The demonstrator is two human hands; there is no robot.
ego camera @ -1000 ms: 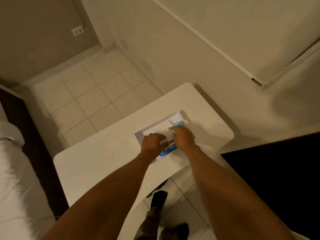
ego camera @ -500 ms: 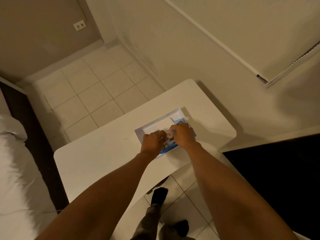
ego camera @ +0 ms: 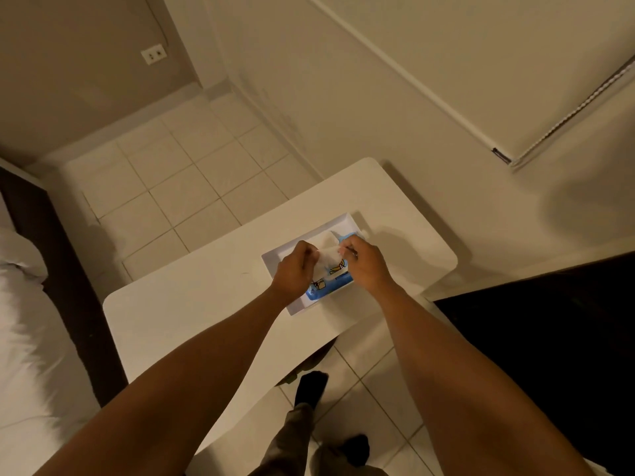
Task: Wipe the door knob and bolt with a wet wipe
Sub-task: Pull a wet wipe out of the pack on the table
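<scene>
Wipe, white and crumpled, is stretched between both hands just above the blue wipe pack. Left hand has fingers curled shut on the wipe's left edge; right hand pinches the right edge w/ fingertips closed on it. Pack has cartoon print on top and lies in a shallow white tray, partly hidden under both hands. Tray sits toward the far-right part of a white table w/ rounded corners. Forearms reach in from the bottom of the view, left and right of centre. Below the table edge: trouser leg and dark-socked feet on pale tiled floor. White bedding and a dark bed frame run along the left side. Wall outlet on the far wall, upper left. Roller blind on the wall at upper right. Door knob and bolt not in view.
</scene>
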